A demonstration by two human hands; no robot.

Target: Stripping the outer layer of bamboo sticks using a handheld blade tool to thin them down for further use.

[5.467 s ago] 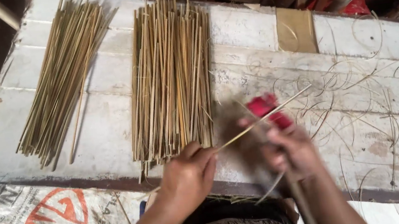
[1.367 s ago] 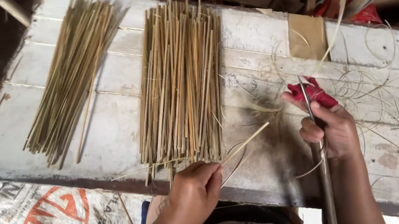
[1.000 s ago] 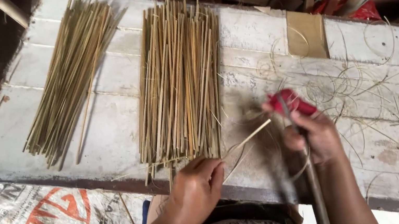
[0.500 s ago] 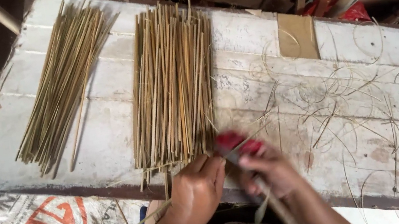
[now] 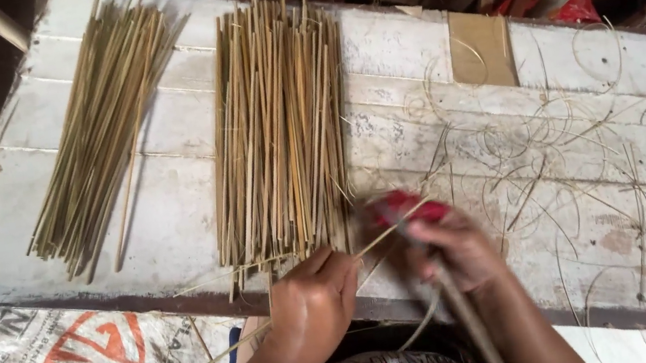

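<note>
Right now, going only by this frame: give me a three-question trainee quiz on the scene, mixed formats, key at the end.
1. True or false: the left hand pinches one thin bamboo stick.
2. Multiple choice. What does the right hand grip? A) a long tool with red wrap near its tip, B) a hammer, C) a paintbrush.
3. Fill in: the number of separate bamboo stick piles on the white plank table is ___.

Key:
1. True; its fingers close on the stick's near end.
2. A; motion blur hides the tool's tip.
3. Two: the greenish pile on the left and the yellower pile beside it. Curled shavings lie to the right.
</note>
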